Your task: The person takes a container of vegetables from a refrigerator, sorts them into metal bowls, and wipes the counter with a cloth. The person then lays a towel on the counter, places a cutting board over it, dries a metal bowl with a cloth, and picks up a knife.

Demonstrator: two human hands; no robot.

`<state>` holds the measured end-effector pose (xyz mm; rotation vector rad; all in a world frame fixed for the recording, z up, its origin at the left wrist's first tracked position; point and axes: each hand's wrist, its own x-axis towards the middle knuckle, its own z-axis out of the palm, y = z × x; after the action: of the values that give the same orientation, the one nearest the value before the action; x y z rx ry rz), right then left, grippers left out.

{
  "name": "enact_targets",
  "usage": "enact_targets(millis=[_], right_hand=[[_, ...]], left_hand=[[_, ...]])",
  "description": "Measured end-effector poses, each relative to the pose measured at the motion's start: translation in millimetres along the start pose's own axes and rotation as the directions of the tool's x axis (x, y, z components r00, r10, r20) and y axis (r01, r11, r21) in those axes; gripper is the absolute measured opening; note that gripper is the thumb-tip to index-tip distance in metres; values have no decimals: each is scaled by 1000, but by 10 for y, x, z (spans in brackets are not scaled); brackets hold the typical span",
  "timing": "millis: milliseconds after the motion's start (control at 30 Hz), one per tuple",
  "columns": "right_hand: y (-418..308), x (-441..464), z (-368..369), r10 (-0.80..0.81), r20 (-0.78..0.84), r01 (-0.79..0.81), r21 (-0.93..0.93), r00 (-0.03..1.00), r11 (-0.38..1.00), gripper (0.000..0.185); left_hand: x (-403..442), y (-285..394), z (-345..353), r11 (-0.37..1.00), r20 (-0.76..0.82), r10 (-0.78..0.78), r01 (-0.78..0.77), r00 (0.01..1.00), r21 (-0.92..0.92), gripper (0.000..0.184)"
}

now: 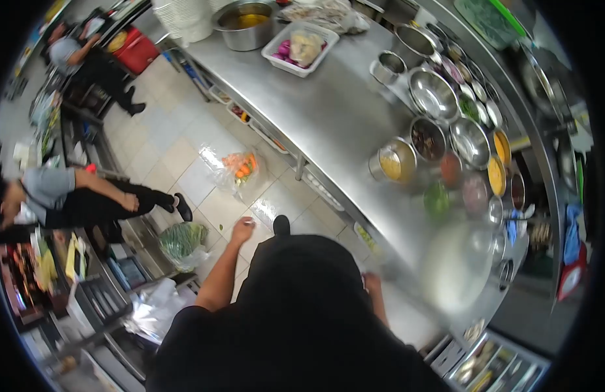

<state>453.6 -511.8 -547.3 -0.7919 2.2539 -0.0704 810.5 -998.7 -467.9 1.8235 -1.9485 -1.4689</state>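
Note:
My left hand (pixel 242 231) is held out over the tiled floor, fingers curled. A small whitish bit shows at its fingertips, too small to name. Beyond it on the floor lies a clear plastic bag (pixel 242 171) with orange vegetables in it. My right hand (pixel 372 285) hangs low by my right side, close to the steel counter's edge. My body covers part of it, and its fingers are too hidden to read. Along my right runs the steel counter (pixel 328 111).
On the counter stand a pot (pixel 245 25), a white tub of onions (pixel 276 60) and several steel bowls (pixel 434 93). A bag of greens (pixel 182 243) sits on the floor to my left. Two people, one nearer (pixel 86 196) and one farther (pixel 86 59), stand along the left side.

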Motion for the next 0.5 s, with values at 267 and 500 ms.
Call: enact_targets(millis=[267,500], right_hand=[[-3330,-86,-2866,163,-739,231,400,654,887,53],[-3279,241,-3472,230,-729,-82,233,645,969,45]], left_hand=[[475,-124,-1416,862,-41,-303,256,952,-437,32],[297,-743,-932,762,309,-297,419,904,-494,27]])
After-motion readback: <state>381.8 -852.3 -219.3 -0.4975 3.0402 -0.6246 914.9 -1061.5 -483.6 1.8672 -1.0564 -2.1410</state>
